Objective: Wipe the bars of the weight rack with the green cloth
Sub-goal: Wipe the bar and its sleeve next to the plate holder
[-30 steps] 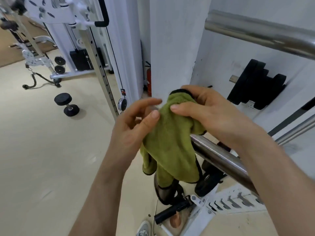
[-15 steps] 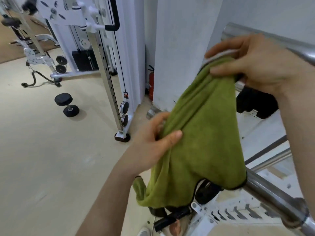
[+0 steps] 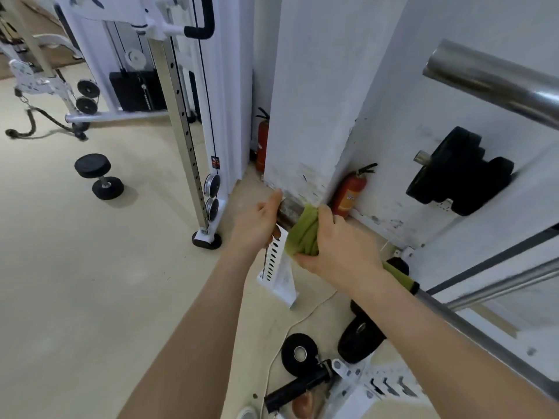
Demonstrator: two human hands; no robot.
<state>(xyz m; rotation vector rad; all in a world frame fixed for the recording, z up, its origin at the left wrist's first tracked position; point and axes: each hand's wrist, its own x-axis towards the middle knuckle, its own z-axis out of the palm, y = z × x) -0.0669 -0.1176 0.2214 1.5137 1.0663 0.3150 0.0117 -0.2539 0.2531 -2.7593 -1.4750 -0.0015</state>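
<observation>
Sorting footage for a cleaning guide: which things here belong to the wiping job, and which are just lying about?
In use: green cloth, bar, right hand, left hand.

Lying about: dumbbell, fire extinguisher, weight plates, upper bar.

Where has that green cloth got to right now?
In the head view, the green cloth sits mid-frame, wrapped around the end of the lower bar, gripped by the right hand, with the left hand beside it.
</observation>
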